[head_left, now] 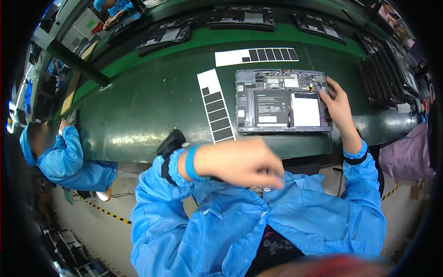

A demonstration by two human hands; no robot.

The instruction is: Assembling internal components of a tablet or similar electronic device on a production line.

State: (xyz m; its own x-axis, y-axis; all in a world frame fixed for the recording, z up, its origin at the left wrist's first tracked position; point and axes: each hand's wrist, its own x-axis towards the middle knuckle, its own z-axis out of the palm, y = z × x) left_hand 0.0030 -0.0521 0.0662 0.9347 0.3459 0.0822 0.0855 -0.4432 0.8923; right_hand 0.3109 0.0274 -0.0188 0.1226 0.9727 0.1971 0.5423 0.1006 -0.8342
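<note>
An opened laptop base (270, 127) lies on the green bench in front of me, its battery (272, 104), circuit board and a white rectangular panel (306, 111) exposed. My right hand (339, 104) grips its right edge, the thumb over the rim. In front of my chest, short of the bench edge, is my left hand (242, 161) with a blue wrist strap (190, 162). Its fingers look curled but are smeared by motion, so what they hold, if anything, is hidden. Left of the laptop lies a white sheet of black rectangular stickers (217, 108); a second sticker sheet (230, 57) is behind it.
More opened laptop bases (242, 17) sit along the far side. A row of dark laptop parts (380, 81) stands on edge at right. A black object (171, 142) is by the bench's front edge. A co-worker in blue (67, 157) sits at left; pink cloth (406, 150) is at right.
</note>
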